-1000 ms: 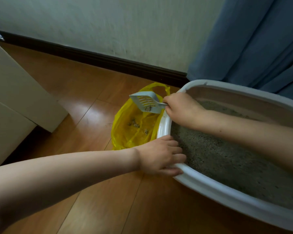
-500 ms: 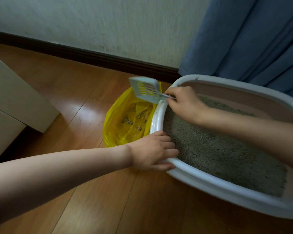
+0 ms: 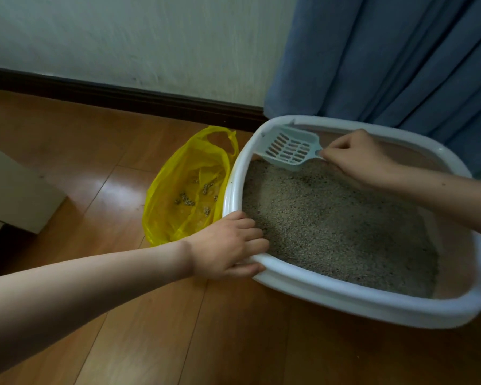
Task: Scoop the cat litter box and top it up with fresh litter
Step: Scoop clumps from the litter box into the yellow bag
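The litter box (image 3: 345,304) is sitting on the floor, right of the yellow bag (image 3: 189,173). Some clumps are lying in the bag, so scooping is partly done; fresh litter is still waiting. The left hand (image 3: 228,245) is gripping the near rim. The right hand (image 3: 356,157) fingers are pinching the empty scoop (image 3: 289,148), which has come back from over the bag to the far corner.

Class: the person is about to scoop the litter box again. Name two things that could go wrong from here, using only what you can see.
1. The yellow bag sags open on the floor against the box; clumps carried over the rim could miss it.
2. The right hand pinches only the end of the scoop; a loaded scoop might tip. The left hand steadying the rim helps.
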Demonstrator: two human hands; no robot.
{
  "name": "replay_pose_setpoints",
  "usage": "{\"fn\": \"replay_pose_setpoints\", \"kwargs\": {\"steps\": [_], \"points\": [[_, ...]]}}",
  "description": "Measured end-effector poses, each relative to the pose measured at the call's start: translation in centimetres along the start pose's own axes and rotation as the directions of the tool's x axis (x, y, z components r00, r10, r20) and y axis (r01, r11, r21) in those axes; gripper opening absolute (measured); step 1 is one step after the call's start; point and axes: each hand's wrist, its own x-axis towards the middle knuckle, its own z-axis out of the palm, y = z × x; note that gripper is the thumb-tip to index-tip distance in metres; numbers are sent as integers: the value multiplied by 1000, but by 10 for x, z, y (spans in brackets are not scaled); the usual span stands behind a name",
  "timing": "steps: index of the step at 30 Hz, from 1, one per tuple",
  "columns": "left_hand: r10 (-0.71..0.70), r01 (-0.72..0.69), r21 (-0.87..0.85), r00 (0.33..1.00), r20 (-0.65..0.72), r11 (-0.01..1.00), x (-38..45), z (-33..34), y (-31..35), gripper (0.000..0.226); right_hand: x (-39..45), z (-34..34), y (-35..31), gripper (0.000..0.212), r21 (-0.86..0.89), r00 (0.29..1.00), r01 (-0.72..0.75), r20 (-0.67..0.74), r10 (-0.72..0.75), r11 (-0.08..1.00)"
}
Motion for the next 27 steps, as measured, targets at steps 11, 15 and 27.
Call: {"fn": "replay_pose_setpoints", "kwargs": {"steps": [11,15,27], "points": [[4,-4,9,1000,7,1000,2,-1,2,29,34,41,-30,20,-500,965,47,246,89,865],[1,-1,1,1000,8,1000,2,-1,1,29,42,51,-57,20,-652,967,132,251,48,747],[-2,3,-21,1000,20,1000,1,-1,1,29,39,57,4,27,-219,963,47,268,14,975]]}}
